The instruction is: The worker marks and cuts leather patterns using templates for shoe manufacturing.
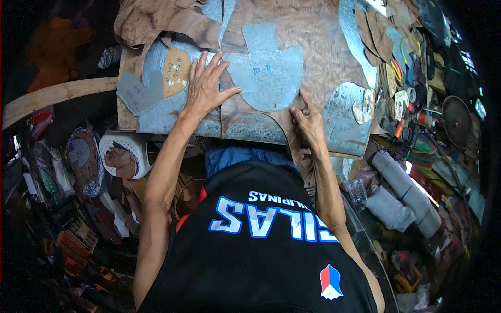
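A black shirt (261, 271) is nearest the camera, below the near edge of the bench (180, 126). At far left, a wooden strip (62, 96) meets the bench's left edge, and a white stool (108, 138) with brown scraps on it stands below the near left corner. Inside that corner lie grey card (136, 96) and, just beside it, a tan card (177, 70) with handwriting.

Next comes the left hand (205, 89), palm down and fingers spread, gripping nothing. Its fingertips and thumb reach the left side of the pattern (269, 75), a grey, rounded sheet with a tab toward the bench's far edge. The pattern lies flat on brown leather (321, 39), around the middle of the bench; a curved gap in the leather opens toward the near edge.

The right hand (311, 122) is at the pattern's near right side, index finger and thumb apart, the other fingers curled; I cannot tell whether it holds anything small.

The pattern looks thin, light and fairly stiff, and could slide on the leather; spread fingertips on its middle would steady it, and the tab or rim looks best for lifting. The leather looks limp and heavier, likely to crease unless taken by two edges.

Toward the right edge lies a pale scrap (364, 108). Beyond it are an orange-handled tool (400, 129), grey rolls (409, 190) and a dark disc (457, 121).
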`<control>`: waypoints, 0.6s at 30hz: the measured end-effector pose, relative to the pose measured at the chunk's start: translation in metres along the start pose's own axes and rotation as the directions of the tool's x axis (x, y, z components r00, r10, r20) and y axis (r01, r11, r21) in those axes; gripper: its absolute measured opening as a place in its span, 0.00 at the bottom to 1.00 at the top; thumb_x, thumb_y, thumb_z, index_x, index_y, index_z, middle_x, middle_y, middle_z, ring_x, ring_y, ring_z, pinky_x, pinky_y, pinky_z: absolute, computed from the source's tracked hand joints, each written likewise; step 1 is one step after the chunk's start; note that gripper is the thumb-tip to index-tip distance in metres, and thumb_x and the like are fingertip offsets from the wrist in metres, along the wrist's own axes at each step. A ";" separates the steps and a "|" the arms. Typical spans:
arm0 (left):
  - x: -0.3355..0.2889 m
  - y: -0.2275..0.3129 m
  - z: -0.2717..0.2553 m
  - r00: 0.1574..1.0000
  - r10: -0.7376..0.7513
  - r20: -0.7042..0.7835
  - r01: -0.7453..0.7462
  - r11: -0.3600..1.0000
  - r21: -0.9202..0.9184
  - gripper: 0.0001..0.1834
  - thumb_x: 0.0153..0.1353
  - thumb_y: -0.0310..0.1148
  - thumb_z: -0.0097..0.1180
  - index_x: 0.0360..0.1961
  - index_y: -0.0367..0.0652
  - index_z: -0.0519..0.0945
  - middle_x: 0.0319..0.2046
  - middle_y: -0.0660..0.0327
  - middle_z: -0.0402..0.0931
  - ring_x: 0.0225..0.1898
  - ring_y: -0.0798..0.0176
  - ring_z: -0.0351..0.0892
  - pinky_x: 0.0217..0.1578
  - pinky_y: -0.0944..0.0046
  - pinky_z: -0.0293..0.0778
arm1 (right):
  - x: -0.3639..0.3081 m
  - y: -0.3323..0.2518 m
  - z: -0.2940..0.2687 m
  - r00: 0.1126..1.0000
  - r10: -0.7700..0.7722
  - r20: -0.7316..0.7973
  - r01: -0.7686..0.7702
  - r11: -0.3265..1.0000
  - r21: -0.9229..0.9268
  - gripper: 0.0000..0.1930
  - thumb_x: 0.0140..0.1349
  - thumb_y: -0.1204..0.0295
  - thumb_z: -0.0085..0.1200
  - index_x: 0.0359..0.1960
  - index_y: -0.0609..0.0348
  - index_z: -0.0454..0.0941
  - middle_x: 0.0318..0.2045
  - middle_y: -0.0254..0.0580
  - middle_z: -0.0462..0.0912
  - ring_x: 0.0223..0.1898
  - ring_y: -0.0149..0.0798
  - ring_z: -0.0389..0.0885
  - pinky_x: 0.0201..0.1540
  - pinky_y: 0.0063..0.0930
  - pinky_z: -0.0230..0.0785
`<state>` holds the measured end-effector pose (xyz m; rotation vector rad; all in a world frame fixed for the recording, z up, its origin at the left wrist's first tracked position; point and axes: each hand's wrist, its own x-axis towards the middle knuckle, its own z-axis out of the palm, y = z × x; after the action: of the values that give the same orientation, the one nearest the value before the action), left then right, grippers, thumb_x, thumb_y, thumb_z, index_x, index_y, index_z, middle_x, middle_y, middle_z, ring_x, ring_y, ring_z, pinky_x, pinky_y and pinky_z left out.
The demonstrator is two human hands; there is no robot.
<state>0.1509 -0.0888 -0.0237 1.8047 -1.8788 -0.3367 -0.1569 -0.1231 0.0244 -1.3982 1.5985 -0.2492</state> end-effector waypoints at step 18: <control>0.003 0.005 -0.003 0.998 0.000 0.056 -0.002 1.000 0.028 0.39 0.44 0.55 0.71 0.53 0.40 0.78 0.66 0.54 0.65 0.70 0.42 0.55 0.68 0.38 0.48 | -0.001 0.004 -0.012 0.998 -0.046 0.050 0.048 0.999 -0.026 0.29 0.62 0.68 0.55 0.67 0.51 0.68 0.25 0.49 0.81 0.21 0.33 0.74 0.27 0.32 0.69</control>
<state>0.1480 -0.0909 -0.0183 1.8307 -1.9318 -0.3663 -0.1691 -0.1264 0.0280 -1.4533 1.5354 -0.2202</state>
